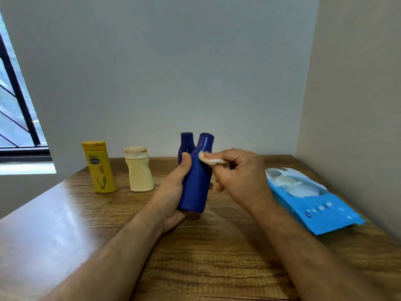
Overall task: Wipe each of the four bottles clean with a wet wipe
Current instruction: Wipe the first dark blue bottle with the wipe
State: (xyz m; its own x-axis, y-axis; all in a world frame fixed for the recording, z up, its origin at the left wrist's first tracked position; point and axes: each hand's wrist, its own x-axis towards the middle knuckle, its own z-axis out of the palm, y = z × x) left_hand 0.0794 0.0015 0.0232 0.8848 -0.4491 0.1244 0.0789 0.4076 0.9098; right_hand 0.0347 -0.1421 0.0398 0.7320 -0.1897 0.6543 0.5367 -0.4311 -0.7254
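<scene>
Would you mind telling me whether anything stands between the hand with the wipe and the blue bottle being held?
Nothing visible does. The left hand grips the blue bottle by its lower body, and the right hand already presses the wipe against the bottle's upper side. The second blue bottle stands behind, out of the way.
</scene>
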